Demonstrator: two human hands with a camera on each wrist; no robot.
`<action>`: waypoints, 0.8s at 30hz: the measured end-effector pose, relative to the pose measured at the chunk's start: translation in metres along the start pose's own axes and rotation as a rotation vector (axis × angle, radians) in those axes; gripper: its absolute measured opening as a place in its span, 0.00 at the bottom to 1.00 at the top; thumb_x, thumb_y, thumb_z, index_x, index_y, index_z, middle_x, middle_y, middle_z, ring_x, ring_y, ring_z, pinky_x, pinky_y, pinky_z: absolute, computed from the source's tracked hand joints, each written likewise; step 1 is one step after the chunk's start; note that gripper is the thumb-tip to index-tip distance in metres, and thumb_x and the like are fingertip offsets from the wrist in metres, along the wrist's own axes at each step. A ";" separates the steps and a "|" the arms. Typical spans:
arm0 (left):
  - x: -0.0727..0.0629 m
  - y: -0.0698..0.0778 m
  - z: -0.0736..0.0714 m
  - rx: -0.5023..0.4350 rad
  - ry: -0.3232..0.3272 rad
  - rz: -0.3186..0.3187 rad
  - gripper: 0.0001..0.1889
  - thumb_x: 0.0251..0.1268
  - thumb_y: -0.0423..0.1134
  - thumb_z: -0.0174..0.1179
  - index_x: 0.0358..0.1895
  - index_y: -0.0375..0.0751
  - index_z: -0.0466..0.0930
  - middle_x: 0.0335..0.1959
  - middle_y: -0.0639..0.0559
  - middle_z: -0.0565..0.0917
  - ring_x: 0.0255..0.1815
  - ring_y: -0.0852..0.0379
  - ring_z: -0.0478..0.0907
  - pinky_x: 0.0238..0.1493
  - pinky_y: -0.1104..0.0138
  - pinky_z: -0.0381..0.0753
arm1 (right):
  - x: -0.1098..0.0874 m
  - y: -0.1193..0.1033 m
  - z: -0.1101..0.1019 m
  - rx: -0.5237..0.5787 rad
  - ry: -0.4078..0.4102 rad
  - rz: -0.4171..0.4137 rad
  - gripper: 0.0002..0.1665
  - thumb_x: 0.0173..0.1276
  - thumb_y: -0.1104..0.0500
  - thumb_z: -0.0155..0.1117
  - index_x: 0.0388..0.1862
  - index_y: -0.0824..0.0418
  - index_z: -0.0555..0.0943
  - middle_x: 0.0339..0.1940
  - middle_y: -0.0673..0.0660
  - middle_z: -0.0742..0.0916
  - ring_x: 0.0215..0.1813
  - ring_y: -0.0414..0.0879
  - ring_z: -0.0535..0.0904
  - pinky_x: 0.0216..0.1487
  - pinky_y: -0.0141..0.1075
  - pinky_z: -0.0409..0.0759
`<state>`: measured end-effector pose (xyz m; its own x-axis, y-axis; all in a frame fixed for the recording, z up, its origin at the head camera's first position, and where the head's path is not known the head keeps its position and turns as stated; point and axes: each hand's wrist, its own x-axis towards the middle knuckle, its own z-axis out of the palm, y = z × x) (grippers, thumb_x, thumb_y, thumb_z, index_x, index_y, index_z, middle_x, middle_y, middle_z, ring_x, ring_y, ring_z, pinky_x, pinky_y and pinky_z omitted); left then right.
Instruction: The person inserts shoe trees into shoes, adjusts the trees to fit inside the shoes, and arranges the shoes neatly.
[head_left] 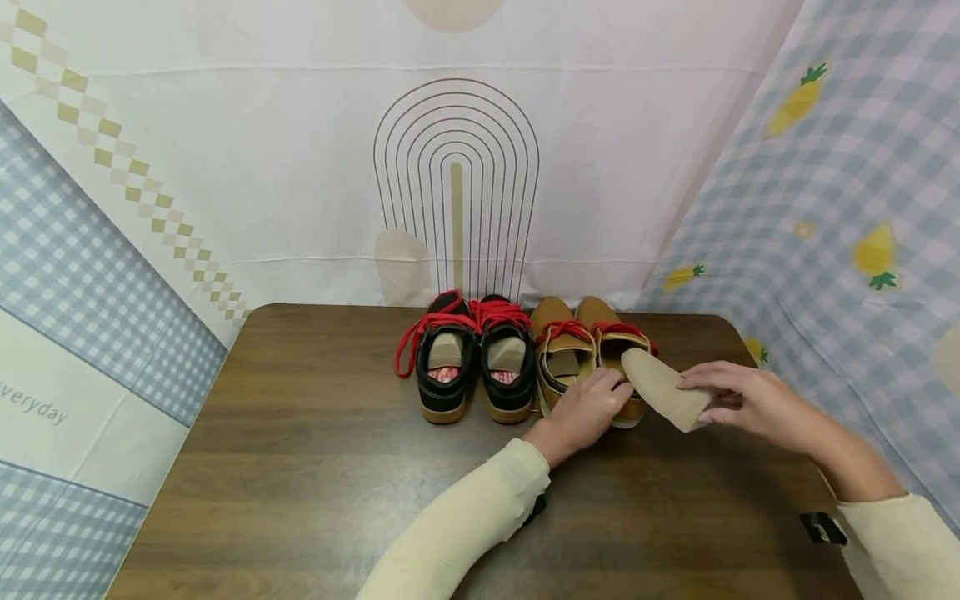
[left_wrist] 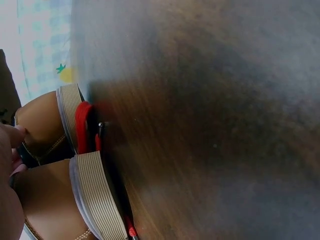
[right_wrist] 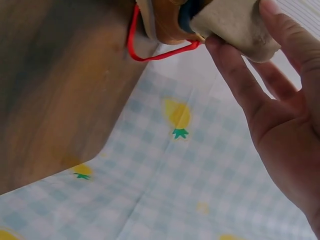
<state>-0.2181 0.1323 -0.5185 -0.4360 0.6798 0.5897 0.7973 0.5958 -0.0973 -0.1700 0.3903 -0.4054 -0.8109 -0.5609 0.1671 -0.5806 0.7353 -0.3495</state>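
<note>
Between the thumb and fingers of my right hand (head_left: 750, 402) is a beige insole (head_left: 662, 387), pinched at one end. Its rounded end hangs over the opening of the right tan shoe (head_left: 597, 312). My left hand (head_left: 588, 408) grips that shoe at the heel, which it partly covers in the head view. In the left wrist view, fingertips (left_wrist: 17, 134) press on the brown heel. The left tan shoe (head_left: 549, 313) stands alongside, with a beige-brown piece inside. Both tan shoes have red laces (head_left: 567, 330).
Left of the tan pair stand two black shoes (head_left: 432, 392) with red laces and beige pieces (head_left: 506, 353) inside. All the shoes are near the far edge of the brown wooden table (head_left: 315, 433). Printed cloth (head_left: 300, 167) hangs behind and at the sides.
</note>
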 end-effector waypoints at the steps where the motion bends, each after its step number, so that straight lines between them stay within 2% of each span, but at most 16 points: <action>1: 0.000 0.000 0.000 0.008 -0.003 0.002 0.14 0.78 0.31 0.52 0.53 0.48 0.87 0.47 0.54 0.85 0.47 0.60 0.81 0.48 0.72 0.84 | 0.003 0.000 -0.002 0.005 -0.014 0.002 0.31 0.53 0.64 0.82 0.57 0.51 0.86 0.57 0.56 0.87 0.44 0.29 0.82 0.36 0.30 0.85; 10: 0.000 0.000 -0.003 0.007 0.005 0.013 0.14 0.80 0.34 0.51 0.53 0.46 0.87 0.48 0.53 0.86 0.49 0.59 0.83 0.51 0.72 0.84 | 0.035 0.001 -0.017 0.095 -0.149 0.027 0.26 0.57 0.65 0.79 0.56 0.55 0.86 0.54 0.56 0.88 0.41 0.29 0.83 0.35 0.30 0.83; 16: 0.001 -0.001 -0.004 0.004 0.002 0.025 0.13 0.80 0.35 0.51 0.50 0.46 0.88 0.47 0.53 0.86 0.48 0.59 0.83 0.53 0.72 0.83 | 0.055 -0.003 -0.024 0.047 -0.223 0.071 0.24 0.59 0.57 0.80 0.56 0.54 0.87 0.53 0.54 0.89 0.40 0.30 0.83 0.36 0.30 0.82; 19: 0.001 -0.001 -0.006 0.000 0.006 0.027 0.13 0.80 0.35 0.52 0.49 0.45 0.88 0.47 0.52 0.86 0.47 0.59 0.83 0.53 0.71 0.83 | 0.063 -0.004 -0.023 0.018 -0.243 0.094 0.24 0.60 0.57 0.79 0.57 0.54 0.87 0.52 0.54 0.89 0.39 0.30 0.82 0.36 0.30 0.81; 24: 0.002 -0.001 -0.009 -0.019 0.008 0.029 0.12 0.80 0.35 0.52 0.48 0.45 0.87 0.46 0.52 0.85 0.46 0.58 0.83 0.52 0.70 0.83 | 0.075 -0.005 -0.016 -0.036 -0.261 0.114 0.23 0.63 0.59 0.77 0.58 0.55 0.87 0.54 0.56 0.89 0.45 0.41 0.85 0.40 0.35 0.81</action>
<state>-0.2156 0.1293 -0.5105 -0.4094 0.6933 0.5931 0.8172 0.5677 -0.0996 -0.2295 0.3509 -0.3761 -0.8277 -0.5490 -0.1160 -0.4924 0.8098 -0.3190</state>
